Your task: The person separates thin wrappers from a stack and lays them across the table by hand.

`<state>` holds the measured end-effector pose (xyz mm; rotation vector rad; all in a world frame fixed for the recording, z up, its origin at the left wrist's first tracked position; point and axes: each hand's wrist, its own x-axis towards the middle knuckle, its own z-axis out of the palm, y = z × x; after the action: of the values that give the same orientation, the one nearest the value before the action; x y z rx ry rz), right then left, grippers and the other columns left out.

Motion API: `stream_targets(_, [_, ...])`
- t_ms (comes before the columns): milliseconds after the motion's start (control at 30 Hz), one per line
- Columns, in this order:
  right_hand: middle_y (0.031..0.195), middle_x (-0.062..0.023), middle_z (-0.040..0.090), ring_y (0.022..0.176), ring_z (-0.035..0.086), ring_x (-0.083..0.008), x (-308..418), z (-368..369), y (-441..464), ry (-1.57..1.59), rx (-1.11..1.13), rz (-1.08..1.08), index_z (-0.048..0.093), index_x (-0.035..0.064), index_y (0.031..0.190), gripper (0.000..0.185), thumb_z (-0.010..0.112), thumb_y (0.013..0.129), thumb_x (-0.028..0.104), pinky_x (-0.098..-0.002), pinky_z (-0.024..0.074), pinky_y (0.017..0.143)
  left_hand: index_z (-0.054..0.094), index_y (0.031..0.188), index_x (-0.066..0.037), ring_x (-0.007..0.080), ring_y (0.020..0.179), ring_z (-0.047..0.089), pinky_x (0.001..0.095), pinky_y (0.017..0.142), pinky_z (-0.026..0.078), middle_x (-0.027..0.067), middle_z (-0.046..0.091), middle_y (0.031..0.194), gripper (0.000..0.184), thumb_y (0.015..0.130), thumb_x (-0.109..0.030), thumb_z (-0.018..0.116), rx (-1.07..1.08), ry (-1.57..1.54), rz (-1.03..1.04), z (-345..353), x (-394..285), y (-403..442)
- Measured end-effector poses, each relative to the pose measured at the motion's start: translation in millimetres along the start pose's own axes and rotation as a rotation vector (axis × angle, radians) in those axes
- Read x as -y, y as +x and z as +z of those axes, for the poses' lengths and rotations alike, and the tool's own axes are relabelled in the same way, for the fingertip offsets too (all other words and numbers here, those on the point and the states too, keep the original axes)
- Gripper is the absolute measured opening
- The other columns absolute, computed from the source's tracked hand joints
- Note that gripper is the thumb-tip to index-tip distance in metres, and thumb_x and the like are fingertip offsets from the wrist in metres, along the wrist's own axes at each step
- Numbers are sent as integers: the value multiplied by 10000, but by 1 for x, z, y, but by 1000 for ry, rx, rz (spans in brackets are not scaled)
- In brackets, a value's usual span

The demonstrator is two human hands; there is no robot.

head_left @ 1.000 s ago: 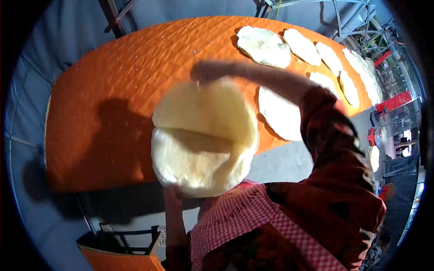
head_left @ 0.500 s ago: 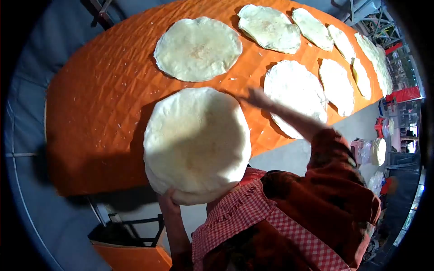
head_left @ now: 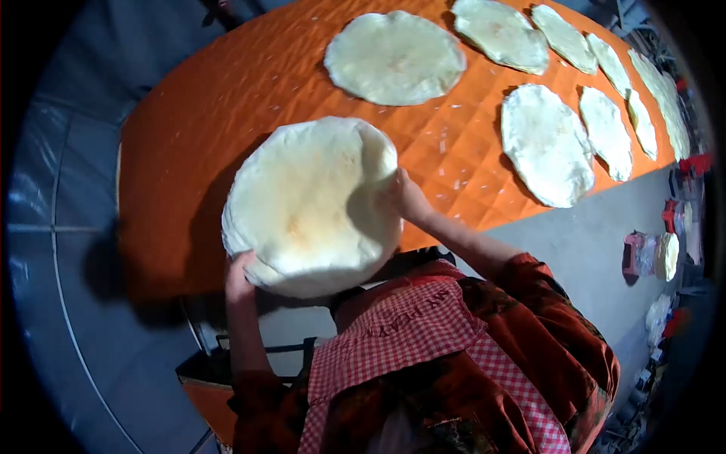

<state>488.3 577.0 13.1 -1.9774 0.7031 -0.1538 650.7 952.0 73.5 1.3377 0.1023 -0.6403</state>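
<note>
- So I've got a big round flatbread (head_left: 310, 204) up in front of me, over the near edge of the table and close to my apron. Pale cream, kinda floury looking, with soft golden toasting around the middle and a small browner spot lower down.
- The rim's wavy and puffy, not a clean circle. It looks thick and layered along the left and bottom, but I can't tell how many layers.
- My left hand (head_left: 240, 276) is pinching the lower-left rim, thumb on top, other fingers mostly hidden.
- My right hand (head_left: 410, 200) is up against the right edge. The fingers are lost in shadow, so can't tell if they're pinching or just resting there.
- Tabletop's covered in a bright orange cloth (head_left: 174, 181), creased in a grid, with pale flecks scattered on it.
- More thin, flat rounds (head_left: 397, 57) lie beyond and to the right, ragged edged and slightly blistered.
- I'm in a red and white checked apron (head_left: 401, 318) over dark red, patterned sleeves (head_left: 560, 310) that look soft and a bit shiny.
</note>
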Motion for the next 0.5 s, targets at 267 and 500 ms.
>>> stream_targets(267, [1199,-215,537,1096,543,-359,235,206,15,-766,-32,-331,410,9,1300,866,680,711,584,-452,430,912,380,1362,-11,301,1200,466,444,1010,388,133,491,1290,625,820,-201,625,-164,-378,12,-225,-29,-22])
stream_targets(500, [1264,-238,497,1134,507,-393,285,389,-74,-421,435,-779,438,16,1301,748,627,758,495,-416,446,947,394,1354,-71,265,1136,520,447,968,434,100,526,1244,614,799,-134,646,-111,-426,54,-273,-32,-30])
